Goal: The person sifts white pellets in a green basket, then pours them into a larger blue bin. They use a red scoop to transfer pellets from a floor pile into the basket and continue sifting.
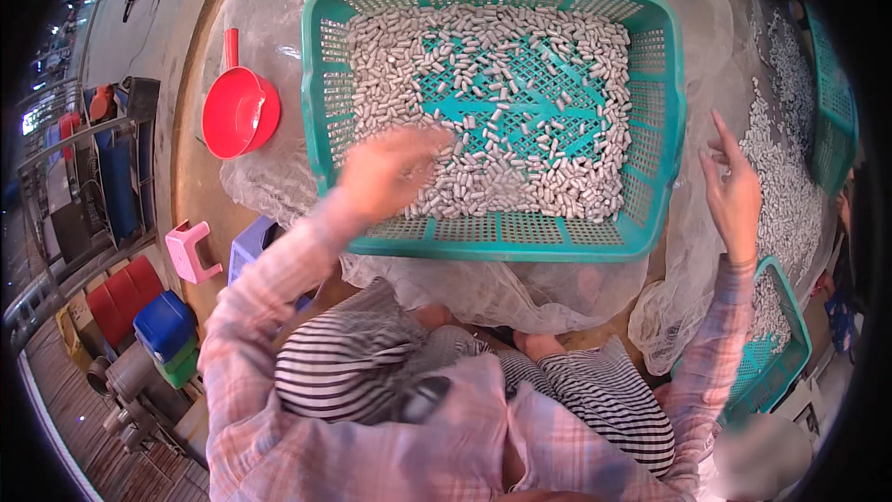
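Loads of whitish pellets (381, 74) are spread around inside the green basket (502, 251), heaped mostly along the sides. The left hand (395, 167) is held over its near-left part; too blurry to tell how open the fingers are or if anything's gripped. The right hand (734, 186) is held just off the right rim, fingers loosely parted, nothing visibly held.

I'd call this a workshop handling goods in bulk: small pale pieces (381, 65) line a broad green crate (502, 250) and lie heaped toward the right edge of a translucent sheet (265, 23), another green crate (780, 381) near its lower right corner. By its left edge are a red dipper (234, 121), a pink stool (189, 244) and a blue tub (167, 321).
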### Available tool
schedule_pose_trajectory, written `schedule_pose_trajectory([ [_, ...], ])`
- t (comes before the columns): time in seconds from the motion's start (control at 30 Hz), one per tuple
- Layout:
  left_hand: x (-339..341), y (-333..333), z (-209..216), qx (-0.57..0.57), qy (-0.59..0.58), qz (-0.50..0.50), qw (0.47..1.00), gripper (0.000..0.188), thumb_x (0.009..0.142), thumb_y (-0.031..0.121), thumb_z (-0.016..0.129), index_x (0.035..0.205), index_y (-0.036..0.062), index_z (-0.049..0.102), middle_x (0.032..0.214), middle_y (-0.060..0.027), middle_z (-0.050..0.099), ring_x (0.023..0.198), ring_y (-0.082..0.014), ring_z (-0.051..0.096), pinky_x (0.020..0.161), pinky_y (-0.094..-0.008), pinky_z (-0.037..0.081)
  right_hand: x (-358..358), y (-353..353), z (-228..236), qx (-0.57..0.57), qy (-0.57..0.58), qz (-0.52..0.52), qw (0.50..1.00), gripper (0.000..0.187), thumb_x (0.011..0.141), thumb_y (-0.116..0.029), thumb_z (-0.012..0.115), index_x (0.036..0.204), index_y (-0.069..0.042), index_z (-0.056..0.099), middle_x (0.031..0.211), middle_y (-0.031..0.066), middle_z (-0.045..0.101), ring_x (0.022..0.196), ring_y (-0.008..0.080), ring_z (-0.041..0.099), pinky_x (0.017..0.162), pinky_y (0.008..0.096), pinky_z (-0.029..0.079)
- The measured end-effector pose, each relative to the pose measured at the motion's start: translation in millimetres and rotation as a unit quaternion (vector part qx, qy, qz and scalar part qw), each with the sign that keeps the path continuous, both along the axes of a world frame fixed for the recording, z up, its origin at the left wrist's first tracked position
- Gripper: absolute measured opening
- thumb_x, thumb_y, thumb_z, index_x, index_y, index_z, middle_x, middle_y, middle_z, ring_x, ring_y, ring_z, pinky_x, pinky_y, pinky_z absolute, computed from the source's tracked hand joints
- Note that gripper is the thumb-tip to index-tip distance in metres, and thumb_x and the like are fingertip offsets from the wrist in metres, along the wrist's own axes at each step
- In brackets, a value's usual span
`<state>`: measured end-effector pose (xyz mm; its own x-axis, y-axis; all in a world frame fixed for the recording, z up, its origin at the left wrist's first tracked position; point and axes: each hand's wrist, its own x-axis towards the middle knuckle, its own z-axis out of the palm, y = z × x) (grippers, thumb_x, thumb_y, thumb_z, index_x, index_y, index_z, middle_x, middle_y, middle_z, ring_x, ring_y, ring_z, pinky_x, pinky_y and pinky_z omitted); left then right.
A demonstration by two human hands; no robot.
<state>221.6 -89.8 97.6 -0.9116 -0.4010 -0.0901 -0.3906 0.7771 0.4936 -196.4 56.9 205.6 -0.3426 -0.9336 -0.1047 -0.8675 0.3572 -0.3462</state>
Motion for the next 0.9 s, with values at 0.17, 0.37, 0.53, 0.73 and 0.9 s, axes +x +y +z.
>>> schedule_pose_trajectory([
  [0.17, 45.7, -13.2, 27.6, 0.088, 0.279, 0.407, 0.865, 0.059, 0.070, 0.007, 0.063, 0.127, 0.0035, 0.051, 0.126, -0.0202, 0.054, 0.123, -0.0352, 0.045, 0.105, -0.0407, 0.033, 24.3, -35.5, -8.6, 0.047, 0.058, 0.103, 0.992, 0.035, 0.085, -0.013, 0.062, 0.120, -0.010, 0.060, 0.103, 0.0111, 0.065, 0.088, 0.0287, 0.065, 0.072, 0.0368, 0.050],
  [0.37, 123.0, 5.2, 7.3, 0.466, 0.287, 0.446, 0.708, 0.079, 0.066, -0.008, 0.050, 0.142, -0.0009, 0.031, 0.133, -0.0090, 0.048, 0.124, -0.0165, 0.045, 0.103, -0.0293, 0.036, 85.5, -67.4, -35.8, -0.096, 0.204, 0.239, 0.944, 0.041, 0.088, -0.017, 0.060, 0.128, -0.013, 0.054, 0.134, 0.0103, 0.047, 0.122, 0.0339, 0.044, 0.100, 0.0427, 0.037],
  [0.53, 119.5, -2.6, 70.5, 0.423, 0.344, 0.408, 0.732, 0.095, 0.060, -0.005, 0.051, 0.148, -0.0010, 0.016, 0.148, -0.0092, 0.030, 0.137, -0.0174, 0.028, 0.113, -0.0314, 0.021, 131.1, -98.5, -134.5, -0.104, -0.028, 0.106, 0.989, 0.050, 0.096, -0.030, 0.048, 0.144, -0.017, 0.038, 0.147, 0.0174, 0.032, 0.134, 0.0343, 0.033, 0.110, 0.0413, 0.026],
  [0.73, 134.7, -25.0, 24.0, 0.447, 0.356, 0.419, 0.706, 0.104, 0.056, -0.005, 0.050, 0.150, 0.0032, 0.007, 0.153, -0.0094, 0.019, 0.140, -0.0204, 0.022, 0.114, -0.0345, 0.019, 265.1, -206.9, -230.7, -0.234, 0.030, -0.014, 0.972, 0.069, 0.085, -0.056, 0.054, 0.144, -0.027, 0.035, 0.149, 0.0300, 0.016, 0.137, 0.0535, 0.007, 0.107, 0.0655, 0.006],
  [0.9, 142.9, -30.8, 34.1, 0.413, 0.322, 0.453, 0.722, 0.104, 0.053, -0.006, 0.047, 0.150, 0.0016, 0.009, 0.152, -0.0098, 0.021, 0.139, -0.0206, 0.025, 0.114, -0.0345, 0.020, 367.8, -164.8, -180.0, -0.065, -0.095, 0.292, 0.950, 0.053, 0.090, -0.049, 0.050, 0.140, -0.034, 0.041, 0.155, 0.0143, 0.016, 0.142, 0.0428, 0.006, 0.111, 0.0628, 0.006],
])
